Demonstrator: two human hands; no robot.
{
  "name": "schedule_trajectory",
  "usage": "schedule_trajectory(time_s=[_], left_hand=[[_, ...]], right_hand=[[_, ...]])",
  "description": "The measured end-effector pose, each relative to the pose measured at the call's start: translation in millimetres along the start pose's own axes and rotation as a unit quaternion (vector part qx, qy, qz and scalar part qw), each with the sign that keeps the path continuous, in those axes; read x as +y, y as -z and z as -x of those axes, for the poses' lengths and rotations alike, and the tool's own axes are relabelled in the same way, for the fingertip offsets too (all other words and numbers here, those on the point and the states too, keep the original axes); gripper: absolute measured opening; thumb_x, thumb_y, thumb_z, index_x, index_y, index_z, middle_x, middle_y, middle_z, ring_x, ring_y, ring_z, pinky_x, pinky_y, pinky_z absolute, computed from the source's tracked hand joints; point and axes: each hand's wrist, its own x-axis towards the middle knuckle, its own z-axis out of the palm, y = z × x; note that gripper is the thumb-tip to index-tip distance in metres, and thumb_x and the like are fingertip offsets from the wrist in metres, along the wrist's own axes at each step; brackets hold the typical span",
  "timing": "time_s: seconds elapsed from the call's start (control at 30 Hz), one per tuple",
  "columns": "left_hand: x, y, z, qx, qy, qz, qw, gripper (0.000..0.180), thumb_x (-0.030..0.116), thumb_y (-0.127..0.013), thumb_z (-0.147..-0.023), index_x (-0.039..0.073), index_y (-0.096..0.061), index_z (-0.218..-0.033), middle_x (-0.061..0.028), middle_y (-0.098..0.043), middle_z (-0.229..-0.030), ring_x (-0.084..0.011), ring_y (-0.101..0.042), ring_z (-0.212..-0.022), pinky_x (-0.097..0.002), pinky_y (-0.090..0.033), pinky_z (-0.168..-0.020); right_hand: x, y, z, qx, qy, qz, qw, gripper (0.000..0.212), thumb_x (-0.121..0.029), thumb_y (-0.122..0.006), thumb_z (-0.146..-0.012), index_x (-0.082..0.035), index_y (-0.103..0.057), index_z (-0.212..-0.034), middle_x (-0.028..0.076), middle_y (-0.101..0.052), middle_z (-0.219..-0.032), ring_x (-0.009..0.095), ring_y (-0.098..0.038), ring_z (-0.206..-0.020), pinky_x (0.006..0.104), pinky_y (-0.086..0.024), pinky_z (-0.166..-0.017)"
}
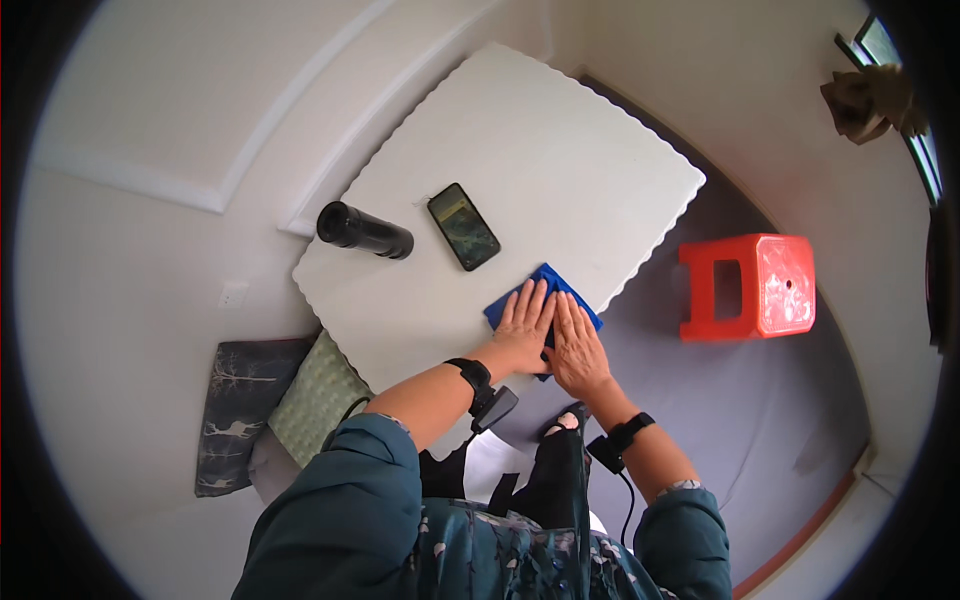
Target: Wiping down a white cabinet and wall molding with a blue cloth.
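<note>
A blue folded cloth [541, 277] lies at the near right edge of a white table [520, 130] with a scalloped rim. My left hand [523, 325] rests flat on it, fingers stretched out and close together. Beside it, my right hand [576, 345] also presses flat on the cloth, its fingers pointing away from me. The two hands touch or nearly touch and cover most of the cloth. Farther off on the table, a black phone [464, 227] lies with its screen up. To its left stands a black cylindrical bottle [365, 231].
A red plastic stool [745, 287] is on the grey floor to the right. Cushions, one dark with a deer pattern [240, 415] and one green [318, 400], are at the left by the wall. Straps with small devices and cables are on both my wrists.
</note>
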Motion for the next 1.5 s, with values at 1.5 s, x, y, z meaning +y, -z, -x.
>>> schedule_trajectory(time_s=[1.5], left_hand=[[66,66,-143,0.090,0.111,0.094,0.985,0.122,0.037,-0.076,-0.067,-0.004,0.001,-0.152,-0.0303,0.009,-0.157,-0.0474,0.013,-0.145,-0.0596,0.004,-0.115]], right_hand=[[174,72,-72,-0.039,0.109,0.007,0.993,0.078,-0.042,-0.054,-0.090,0.003,-0.027,-0.149,0.019,-0.022,-0.158,0.029,-0.019,-0.147,0.0400,-0.016,-0.120]])
